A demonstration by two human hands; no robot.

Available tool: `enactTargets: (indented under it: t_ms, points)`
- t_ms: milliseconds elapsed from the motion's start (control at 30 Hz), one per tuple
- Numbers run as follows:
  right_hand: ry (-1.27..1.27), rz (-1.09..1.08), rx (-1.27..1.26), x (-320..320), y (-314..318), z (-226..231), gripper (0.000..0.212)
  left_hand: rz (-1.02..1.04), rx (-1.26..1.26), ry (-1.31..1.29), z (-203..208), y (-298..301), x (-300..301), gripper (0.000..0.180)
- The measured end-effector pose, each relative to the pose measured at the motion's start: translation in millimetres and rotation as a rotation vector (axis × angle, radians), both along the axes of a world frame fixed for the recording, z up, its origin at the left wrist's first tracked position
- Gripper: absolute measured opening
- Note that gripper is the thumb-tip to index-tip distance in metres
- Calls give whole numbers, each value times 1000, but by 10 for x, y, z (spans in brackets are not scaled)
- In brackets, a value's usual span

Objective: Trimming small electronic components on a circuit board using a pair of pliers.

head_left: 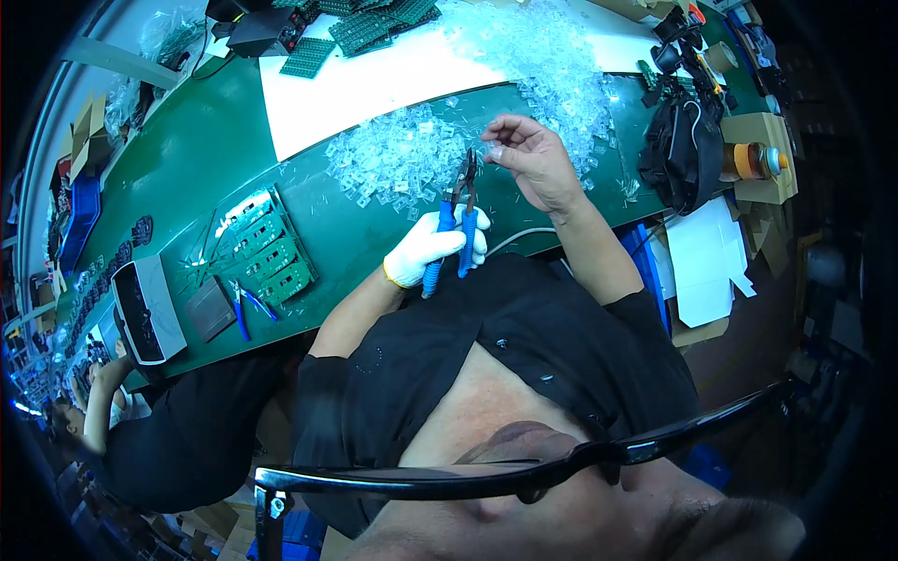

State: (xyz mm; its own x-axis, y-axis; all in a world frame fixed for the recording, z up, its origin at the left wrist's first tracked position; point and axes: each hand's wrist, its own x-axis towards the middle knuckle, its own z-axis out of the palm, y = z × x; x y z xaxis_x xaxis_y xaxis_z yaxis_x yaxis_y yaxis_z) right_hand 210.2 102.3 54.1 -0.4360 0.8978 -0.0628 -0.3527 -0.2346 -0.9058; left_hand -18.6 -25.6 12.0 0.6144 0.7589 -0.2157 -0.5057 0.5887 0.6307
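Containers: at the right, an open cardboard box [772, 131] adjoins a clear bottle [742, 162] of amber liquid with an orange band; cannot tell whether the bottle lies inside or in front. At the far left, a blue bin [80, 222]; contents too small to identify. A white case [161, 304] with a dark face sits at the table's near left edge.

Hands: left hand [426, 252], in a white glove, palm inward, fingers wrapped around the blue handles of the pliers [458, 194]; jaws point away from the body, gap between them not readable. Right hand [541, 168], bare, reaches in from the right with wrist bent; thumb and forefinger come together on a small clear piece [492, 148], just beside the plier tips.

Material: the piece is transparent, outline indistinct. Similar squarish pieces form a loose pile [388, 157] on the green table [201, 126] beyond the left hand, and a larger heap [561, 79] farther off.
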Motion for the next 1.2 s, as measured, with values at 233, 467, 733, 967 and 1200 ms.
enactTargets:
  t_ms: [233, 467, 733, 967, 1200]
  points:
    - [33, 50, -57, -19, 15, 95, 50, 32, 38, -11, 9, -38, 22, 65]
    - [-70, 93, -74, 19, 61, 137, 50, 12, 53, 10, 13, -33, 23, 64]
    - [-52, 81, -112, -6, 67, 182, 58, 7, 31, 1, 16, -34, 26, 64]
    - [-128, 115, -111, 21, 114, 211, 66, 0, 35, 118, 121, -27, 38, 56]
    - [-133, 137, -124, 49, 159, 239, 68, -11, 5, 318, 165, -21, -50, 56]
